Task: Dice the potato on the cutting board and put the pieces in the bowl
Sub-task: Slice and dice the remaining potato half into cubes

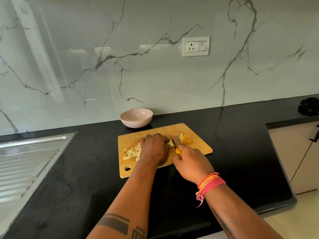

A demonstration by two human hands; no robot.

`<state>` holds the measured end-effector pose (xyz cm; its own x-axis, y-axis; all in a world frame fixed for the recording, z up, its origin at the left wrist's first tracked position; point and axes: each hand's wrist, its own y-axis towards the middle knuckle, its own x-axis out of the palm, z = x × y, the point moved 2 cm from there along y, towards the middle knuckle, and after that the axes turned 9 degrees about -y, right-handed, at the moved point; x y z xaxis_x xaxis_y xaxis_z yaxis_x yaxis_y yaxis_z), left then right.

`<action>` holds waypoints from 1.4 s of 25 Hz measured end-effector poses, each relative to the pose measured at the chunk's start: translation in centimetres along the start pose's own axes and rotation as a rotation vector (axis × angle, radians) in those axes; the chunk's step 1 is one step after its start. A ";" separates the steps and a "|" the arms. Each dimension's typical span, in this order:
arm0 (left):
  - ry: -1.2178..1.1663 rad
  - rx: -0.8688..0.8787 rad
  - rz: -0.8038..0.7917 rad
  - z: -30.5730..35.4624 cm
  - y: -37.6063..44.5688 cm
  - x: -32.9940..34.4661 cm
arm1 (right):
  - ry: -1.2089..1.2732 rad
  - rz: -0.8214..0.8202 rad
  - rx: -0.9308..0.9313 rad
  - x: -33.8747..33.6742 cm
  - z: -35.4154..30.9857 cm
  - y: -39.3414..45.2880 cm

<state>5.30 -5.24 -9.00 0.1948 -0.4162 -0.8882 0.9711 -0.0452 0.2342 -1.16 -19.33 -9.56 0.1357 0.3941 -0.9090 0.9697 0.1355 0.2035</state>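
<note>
Marble-veined wall panels rise behind a black counter [224, 152], with a steel sink drainboard [31, 152] at its left edge and a wall socket [196, 46] above. Near the middle of the counter lies a wooden board [198, 135], and just past the board's far-left corner, close to the wall, stands the bowl [136, 117], which shows nothing inside. Dicing looks roughly halfway done: a heap of dice [132, 152] sits at the board's left side, none of it yet moved to the bowl. Toward the board's far-right corner rests a potato chunk [186, 138], already scored into slices but not cut crosswise. Between the two, the left hand [155, 148] lies knuckles-up with fingers curled down over a pale piece [170, 143], pinning it to the board. The right hand [191, 165] is wrapped around the yellow handle of the knife [174, 141], whose blade stands just beside the left fingertips at that piece; whether the edge has already bitten in is hard to tell, since the hand hides most of the cut. Left to do, by my reading: finish this piece, cross-cut the sliced chunk, then carry all the dice to the bowl.
</note>
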 end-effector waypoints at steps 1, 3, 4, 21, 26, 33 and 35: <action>-0.003 -0.001 0.000 0.0 0.0 0.0 | -0.016 -0.005 -0.015 0.1 -0.2 0.0; -0.001 0.003 -0.004 0.1 0.0 -0.1 | -0.053 -0.014 -0.037 0.2 -0.6 0.2; 0.001 0.003 -0.004 0.1 0.0 0.0 | -0.074 -0.012 -0.042 0.3 -0.7 0.2; -0.005 -0.032 0.033 0.1 0.3 0.3 | -0.146 -0.005 -0.086 0.3 -1.2 2.2; 0.004 -0.055 0.060 0.1 0.4 0.9 | -0.178 -0.054 -0.123 0.3 -0.6 0.5; -0.053 -0.047 0.076 -0.1 0.4 1.1 | -0.200 -0.002 -0.090 -0.3 0.1 -4.0; -0.069 -0.044 0.085 -0.2 0.4 1.1 | -0.157 0.005 -0.072 -0.6 0.0 -4.0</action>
<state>5.93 -5.51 -9.94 0.2681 -0.4784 -0.8362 0.9570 0.0321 0.2884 -5.16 -20.07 -9.84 0.1760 0.2484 -0.9525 0.9525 0.2014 0.2285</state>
